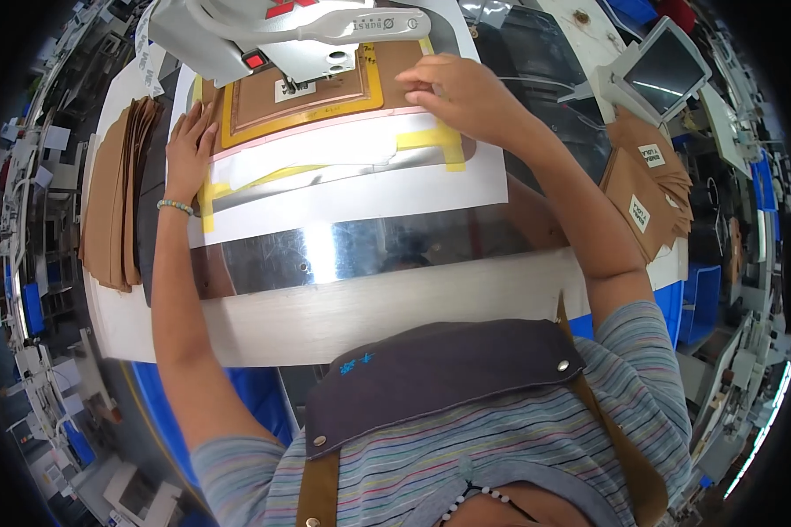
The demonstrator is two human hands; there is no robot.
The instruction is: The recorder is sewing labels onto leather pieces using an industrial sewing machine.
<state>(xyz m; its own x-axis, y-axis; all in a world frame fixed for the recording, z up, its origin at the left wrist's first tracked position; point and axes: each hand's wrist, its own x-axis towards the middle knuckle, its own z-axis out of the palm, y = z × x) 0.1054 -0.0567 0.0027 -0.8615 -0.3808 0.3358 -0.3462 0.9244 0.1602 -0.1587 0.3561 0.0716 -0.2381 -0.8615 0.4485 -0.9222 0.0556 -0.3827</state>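
My left hand (191, 154) lies with its fingers stretched out on the left edge of the work, beside a yellow frame (378, 81). Inside that frame is a brown fabric piece (338, 98) with a white label (294, 90), under the head of a white sewing machine (211, 39). At the frame's right, my right hand (457, 95) hovers near the brown fabric. Its fingers are loosely bent and apart, with nothing visible between them. A white sheet with yellow tape (453, 145) spreads in front of the frame.
Folded brown fabric pieces (114, 206) are stacked at the left. More brown pieces with white labels (646, 193) lie at the right, below a control screen (668, 70). A shiny metal plate (369, 246) runs along the table's near side (395, 307).
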